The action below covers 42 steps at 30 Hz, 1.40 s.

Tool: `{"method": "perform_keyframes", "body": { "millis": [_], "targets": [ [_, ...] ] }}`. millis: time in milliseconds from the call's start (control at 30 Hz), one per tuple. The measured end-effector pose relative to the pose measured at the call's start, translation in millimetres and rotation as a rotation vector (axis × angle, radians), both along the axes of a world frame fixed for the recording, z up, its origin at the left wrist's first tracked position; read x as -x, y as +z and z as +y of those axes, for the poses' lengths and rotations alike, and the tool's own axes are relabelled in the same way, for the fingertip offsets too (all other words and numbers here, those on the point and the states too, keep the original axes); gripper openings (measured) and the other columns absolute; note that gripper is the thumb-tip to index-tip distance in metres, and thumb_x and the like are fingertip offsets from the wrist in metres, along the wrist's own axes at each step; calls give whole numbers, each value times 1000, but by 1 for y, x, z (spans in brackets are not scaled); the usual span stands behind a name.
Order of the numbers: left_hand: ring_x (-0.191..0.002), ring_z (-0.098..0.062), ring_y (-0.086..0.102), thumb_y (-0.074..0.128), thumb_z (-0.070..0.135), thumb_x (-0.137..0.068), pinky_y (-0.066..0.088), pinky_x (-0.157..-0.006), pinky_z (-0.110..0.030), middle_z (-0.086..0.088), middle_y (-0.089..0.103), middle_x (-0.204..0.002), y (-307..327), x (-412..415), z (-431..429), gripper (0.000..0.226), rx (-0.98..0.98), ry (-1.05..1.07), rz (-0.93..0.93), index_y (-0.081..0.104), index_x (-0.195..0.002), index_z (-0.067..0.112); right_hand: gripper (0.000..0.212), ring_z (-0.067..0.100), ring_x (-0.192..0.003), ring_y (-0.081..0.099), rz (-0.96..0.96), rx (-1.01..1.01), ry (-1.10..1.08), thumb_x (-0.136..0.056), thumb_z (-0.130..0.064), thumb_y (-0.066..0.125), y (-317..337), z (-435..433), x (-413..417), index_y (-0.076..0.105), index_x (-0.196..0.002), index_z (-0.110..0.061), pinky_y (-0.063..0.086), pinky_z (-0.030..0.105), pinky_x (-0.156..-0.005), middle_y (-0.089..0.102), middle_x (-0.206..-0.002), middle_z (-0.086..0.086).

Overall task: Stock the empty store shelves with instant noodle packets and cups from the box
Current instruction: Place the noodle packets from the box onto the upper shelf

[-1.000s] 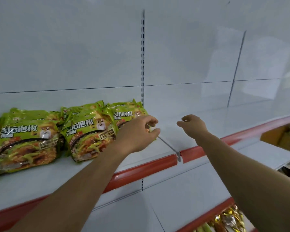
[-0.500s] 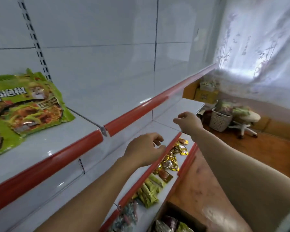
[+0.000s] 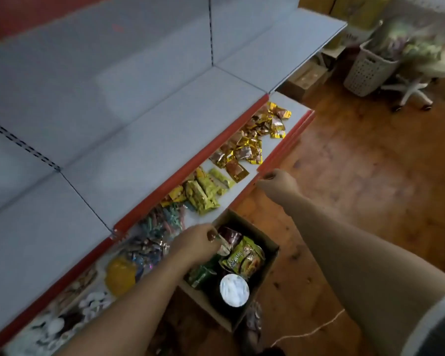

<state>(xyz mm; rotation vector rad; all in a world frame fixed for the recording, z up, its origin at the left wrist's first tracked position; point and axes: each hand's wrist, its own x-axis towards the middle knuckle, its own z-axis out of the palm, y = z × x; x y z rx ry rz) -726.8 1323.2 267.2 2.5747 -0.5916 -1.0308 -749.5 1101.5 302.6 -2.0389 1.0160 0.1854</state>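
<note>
Cardboard, brown and open at the top, the box [image 3: 266, 265] stands on the wooden floor [image 3: 357, 176] just in front of the lower shelf [image 3: 296, 119] and holds the stock to be put out. Nearest in it is a cup [image 3: 234, 290], upright with its white foil lid facing up. Just beyond lies a green noodle packet [image 3: 243, 258], tilted against darker packets.

The cup is probably light and fairly stiff, but its thin wall would dent under a hard squeeze and the foil could tear. It is best taken round the side below the rim, not by the top. The packet is likely light, crinkly and a little slippery, with a brittle noodle block inside. A broad hold across its flat faces should serve better than a pinch at the sealed edge.

The left hand [image 3: 195, 244] is at the box's far left corner, fingers curled, thumb beside a crumpled silvery edge. The blur hides whether it has actually pinched that edge. Farther off, the right hand [image 3: 278, 182] hovers by the red front of the lower shelf, fingers loosely curled and holding nothing. Beyond both runs the grey upper shelf [image 3: 152, 140], where the noodles belong.
</note>
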Motion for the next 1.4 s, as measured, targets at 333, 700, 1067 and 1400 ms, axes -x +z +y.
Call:
{"method": "perform_keyframes", "body": {
  "millis": [333, 700, 1067, 1400],
  "targets": [
    [-107, -21, 60, 54, 50, -92, 51, -91, -36, 3, 63, -123, -194, 21, -15, 34, -214, 100, 267, 61, -119, 30, 30, 18, -71, 58, 349, -144, 57, -88, -32, 63, -217, -6, 43, 62, -113, -14, 52, 31, -68, 59, -79, 1],
    [-124, -25, 54, 63, 43, -92, 46, -101, -41, -1, 52, -143, -393, 34, -33, 58, -206, 137, 391, 46, -143, 23, 60, 27, -115, 55, 458, -122, 184, -92, -23, 59, -431, 19, 60, 38, -147, -17, 41, 31, -74, 45, -145, 10],
    [-131, -35, 44, 68, 29, -86, 37, -107, -43, -14, 43, -143, -494, 54, -59, 69, -292, 397, 379, 37, -145, 13, 78, 33, -138, 31, 434, -56, 224, -86, -16, 63, -526, 5, 66, 22, -152, -16, 37, 46, -107, 29, -154, 11],
    [-120, -30, 55, 73, 21, -77, 46, -105, -49, -8, 52, -137, -510, 61, -53, 67, -64, 746, 488, 46, -138, 21, 49, 35, -115, 47, 294, 131, 363, -86, -40, 68, -535, 12, 82, 52, -125, -13, 41, 45, -92, 49, -129, 12]
  ]
}}
